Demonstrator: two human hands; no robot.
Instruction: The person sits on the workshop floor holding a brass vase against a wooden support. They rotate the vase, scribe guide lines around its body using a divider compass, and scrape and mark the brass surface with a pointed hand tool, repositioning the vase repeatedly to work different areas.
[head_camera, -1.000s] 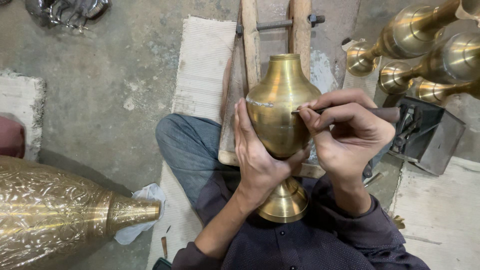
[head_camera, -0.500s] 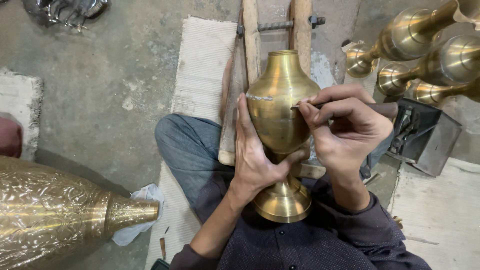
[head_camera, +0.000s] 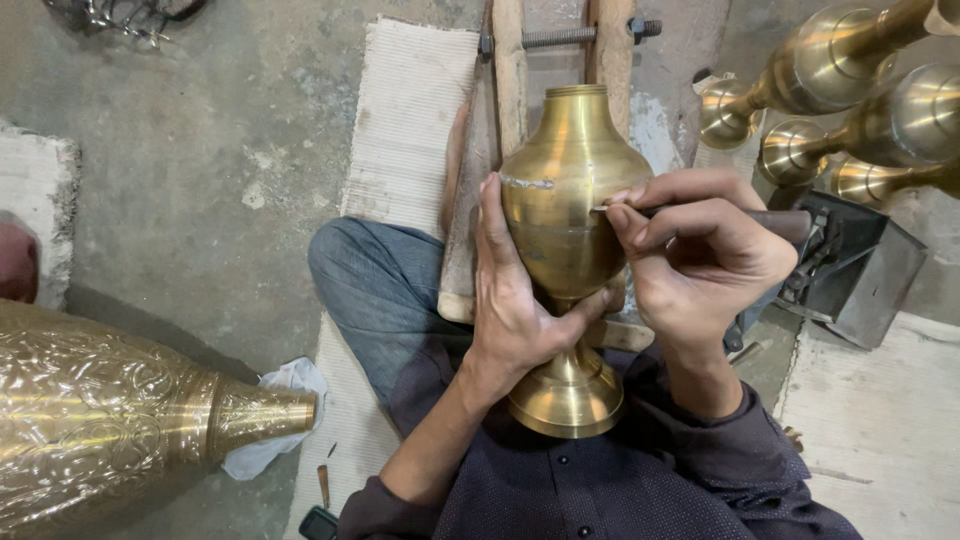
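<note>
A: Brass vase (head_camera: 570, 200)?
B: In lap, just before wooden clamp (head_camera: 560, 60). Left hand (head_camera: 515, 300) wraps its waist.
A: Right hand (head_camera: 700, 255)?
B: Pinching dark-handled graver (head_camera: 720, 215), tip on vase shoulder.

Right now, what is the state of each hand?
Left hand: closed around the brass vase, gripping its narrow waist.
Right hand: closed on a dark-handled tool, tip against the vase.

Left hand (head_camera: 520, 310) cupped, fingers extended; right hand (head_camera: 700, 255) pinched closed.
</note>
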